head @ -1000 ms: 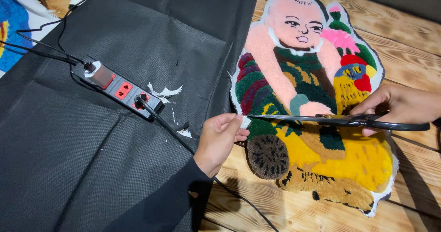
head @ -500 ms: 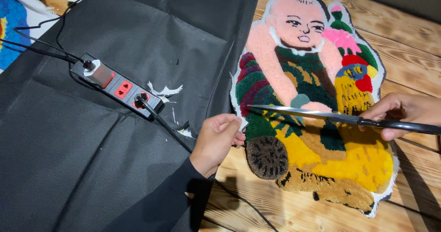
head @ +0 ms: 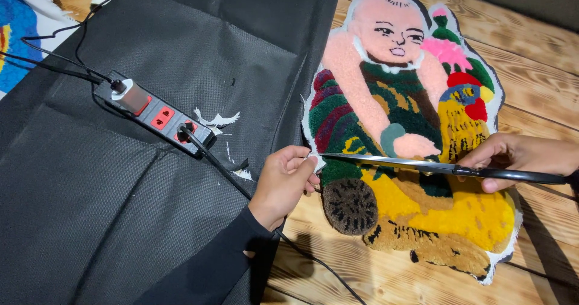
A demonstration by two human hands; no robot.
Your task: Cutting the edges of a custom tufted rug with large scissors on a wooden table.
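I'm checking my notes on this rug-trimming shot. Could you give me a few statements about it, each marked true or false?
1. The right hand holds long black-handled scissors across the tufted figure-shaped rug. True.
2. The left hand rests on the black power strip with red sockets. False: it pinches the rug's white left edge, apart from the strip.
3. The rug lies on a wooden plank surface. True.
4. The power strip has nothing plugged in. False: a plug and a black cable are in it.
5. The black fabric sheet covers the rug. False: it lies to the rug's left.
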